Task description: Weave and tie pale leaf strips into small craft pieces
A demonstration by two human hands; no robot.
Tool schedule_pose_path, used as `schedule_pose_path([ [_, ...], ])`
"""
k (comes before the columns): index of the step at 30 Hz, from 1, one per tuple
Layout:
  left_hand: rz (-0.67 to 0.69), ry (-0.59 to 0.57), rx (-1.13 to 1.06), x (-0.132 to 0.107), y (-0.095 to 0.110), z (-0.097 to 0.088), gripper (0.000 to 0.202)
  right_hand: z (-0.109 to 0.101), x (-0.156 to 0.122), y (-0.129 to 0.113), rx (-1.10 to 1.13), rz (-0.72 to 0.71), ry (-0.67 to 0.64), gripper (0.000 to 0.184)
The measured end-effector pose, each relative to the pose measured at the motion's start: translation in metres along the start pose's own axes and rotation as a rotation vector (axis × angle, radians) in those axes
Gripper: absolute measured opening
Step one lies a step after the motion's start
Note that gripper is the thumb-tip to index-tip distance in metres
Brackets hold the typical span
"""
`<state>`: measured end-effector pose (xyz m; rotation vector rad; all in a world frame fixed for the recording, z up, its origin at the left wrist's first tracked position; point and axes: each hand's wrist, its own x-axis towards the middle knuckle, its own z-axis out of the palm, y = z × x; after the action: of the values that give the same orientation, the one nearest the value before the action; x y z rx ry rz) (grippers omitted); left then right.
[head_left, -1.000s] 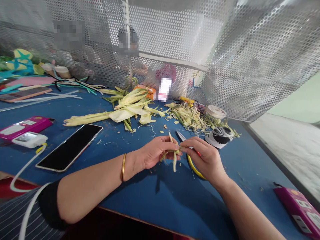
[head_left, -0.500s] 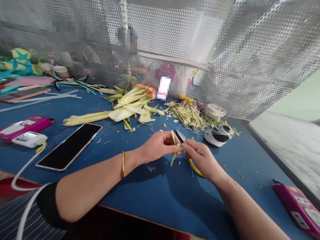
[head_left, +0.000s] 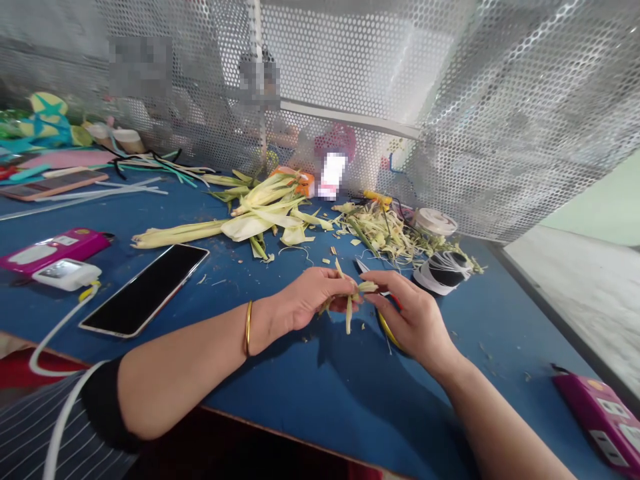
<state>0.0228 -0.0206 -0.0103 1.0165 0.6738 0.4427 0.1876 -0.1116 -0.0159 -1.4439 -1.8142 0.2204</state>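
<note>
My left hand (head_left: 320, 293), with a gold bangle on its wrist, pinches a small piece of folded pale corn husk (head_left: 349, 317), whose narrow strips stick out up, down and to the right. On the right-hand strip, the thumb and fingers of my right hand (head_left: 407, 310) close from both sides. Beneath the right hand lie scissors (head_left: 390, 331) with yellow handles, partly covered; a blade tip shows beyond the fingers. Behind the hands, whole corn husks (head_left: 250, 225) lie on the blue table (head_left: 300, 393).
Husk scraps (head_left: 383, 230) are heaped beside a black spool of white cord (head_left: 443, 272) and a roll of tape (head_left: 435, 220). On the left are a phone (head_left: 145, 290) and a magenta power strip (head_left: 65, 248); another power strip (head_left: 597, 413) sits right. A perforated metal screen (head_left: 350, 60) stands behind.
The husk piece has turned in my left hand, and a strip now points to the right. My right hand's fingers have spread a little around that strip. The view has shifted slightly.
</note>
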Motion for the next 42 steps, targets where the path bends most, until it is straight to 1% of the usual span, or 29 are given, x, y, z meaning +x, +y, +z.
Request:
schedule_pose_path([
  [1,-0.021,-0.028,-0.007,0.000,0.000,-0.001,0.010,-0.001,0.000,0.000,-0.050,-0.064,0.000,0.021],
  [3,-0.057,-0.074,-0.012,0.000,0.000,-0.002,0.009,-0.002,0.000,0.000,-0.117,-0.126,0.005,0.020],
  [6,-0.085,-0.090,-0.013,0.000,0.000,-0.003,0.009,-0.002,0.000,-0.002,-0.148,-0.107,0.017,0.021],
  [8,-0.050,-0.086,0.015,0.000,0.000,-0.003,0.010,-0.001,0.000,-0.003,-0.115,-0.044,0.026,0.021],
  [9,-0.009,-0.085,0.046,0.000,0.000,-0.003,0.011,0.000,0.001,-0.003,-0.083,0.006,0.035,0.021],
  [11,0.109,-0.083,0.139,0.000,-0.001,-0.002,0.010,0.001,0.001,-0.003,0.015,0.149,0.031,0.020],
  [13,0.231,-0.073,0.255,0.001,-0.002,-0.001,0.008,0.002,0.002,-0.001,0.162,0.312,-0.010,0.023],
  [15,0.314,-0.046,0.362,0.001,-0.004,-0.001,0.007,0.005,0.002,0.001,0.299,0.432,-0.052,0.028],
  [16,0.336,-0.033,0.412,0.001,-0.005,-0.001,0.007,0.006,0.002,0.001,0.338,0.468,-0.060,0.030],
  [21,0.357,0.038,0.618,0.004,-0.013,-0.006,0.018,0.011,0.001,0.003,0.302,0.564,-0.021,0.032],
  [25,0.386,0.100,0.701,0.006,-0.015,-0.007,0.019,0.012,0.002,0.001,0.300,0.591,0.051,0.037],
  [27,0.424,0.118,0.750,0.004,-0.014,-0.006,0.018,0.012,0.003,-0.001,0.433,0.629,0.057,0.037],
  [31,0.539,0.142,0.888,-0.003,-0.010,-0.001,0.014,0.014,0.006,-0.004,0.821,0.785,0.024,0.036],
  [33,0.555,0.155,0.920,-0.004,-0.009,-0.001,0.013,0.015,0.007,-0.003,0.873,0.811,-0.001,0.037],
  [35,0.484,0.160,0.848,-0.002,-0.008,-0.002,0.011,0.013,0.008,0.001,0.779,0.761,-0.019,0.040],
  [36,0.421,0.165,0.759,0.000,-0.008,-0.003,0.010,0.010,0.008,0.004,0.671,0.712,-0.016,0.042],
  [37,0.350,0.169,0.638,0.003,-0.007,-0.004,0.009,0.005,0.009,0.007,0.517,0.653,-0.001,0.044],
  [39,0.217,0.201,0.378,0.007,-0.005,-0.006,0.008,-0.008,0.009,0.015,0.109,0.522,0.086,0.041],
  [41,0.114,0.231,0.202,0.009,-0.001,-0.007,0.010,-0.024,0.009,0.024,-0.340,0.414,0.250,0.035],
  [42,0.082,0.239,0.155,0.009,0.000,-0.007,0.011,-0.032,0.009,0.029,-0.525,0.384,0.341,0.036],
])
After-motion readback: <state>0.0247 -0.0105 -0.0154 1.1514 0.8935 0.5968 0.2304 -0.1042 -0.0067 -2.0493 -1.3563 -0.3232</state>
